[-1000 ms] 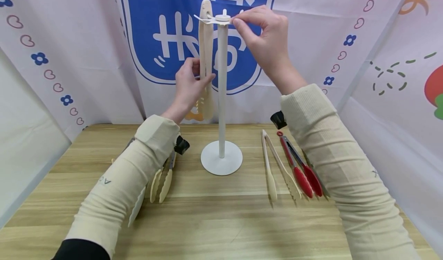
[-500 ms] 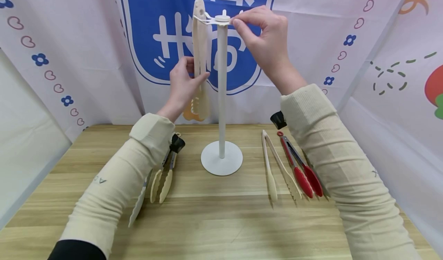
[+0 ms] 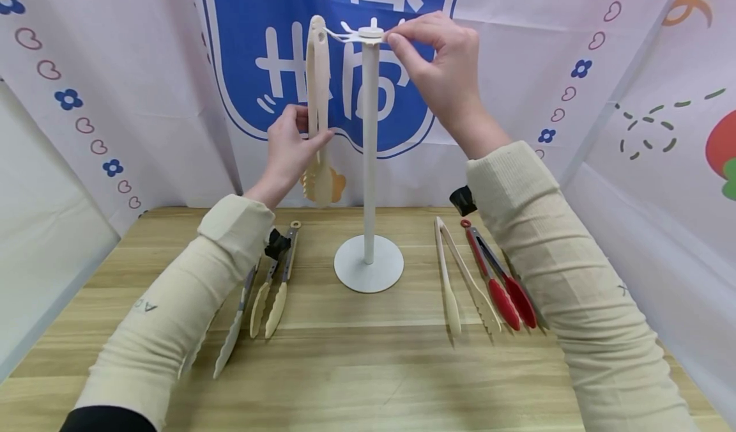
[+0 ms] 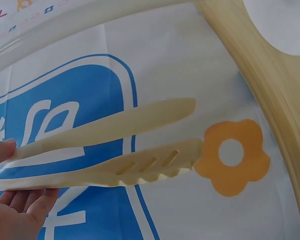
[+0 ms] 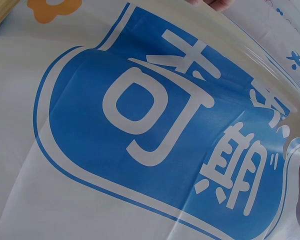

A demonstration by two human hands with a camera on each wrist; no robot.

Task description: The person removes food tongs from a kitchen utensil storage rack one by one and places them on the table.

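Observation:
A white stand on a round base holds a ring of small hooks at its top. Left of the pole, a pair of beige tongs is held upright, tips down. My left hand grips them around the arms, thumb on one side and fingers on the other. A hole shows near the tongs' top end, right at the tip of a left-pointing hook. In the left wrist view the tongs' slotted, wavy-edged arm lies apart from the smooth one. My right hand pinches a hook on the right side between thumb and index finger.
Beige tongs and red tongs lie right of the base, partly near the right sleeve. To the left lie tongs with beige tips and grey-tipped tongs, partly under the left sleeve. A printed cloth hangs behind the table.
My left hand has carried the tongs leftward, away from the pole, and lately a little down, so they stand at the hook's outer tip. The right hand keeps its pinch in place.

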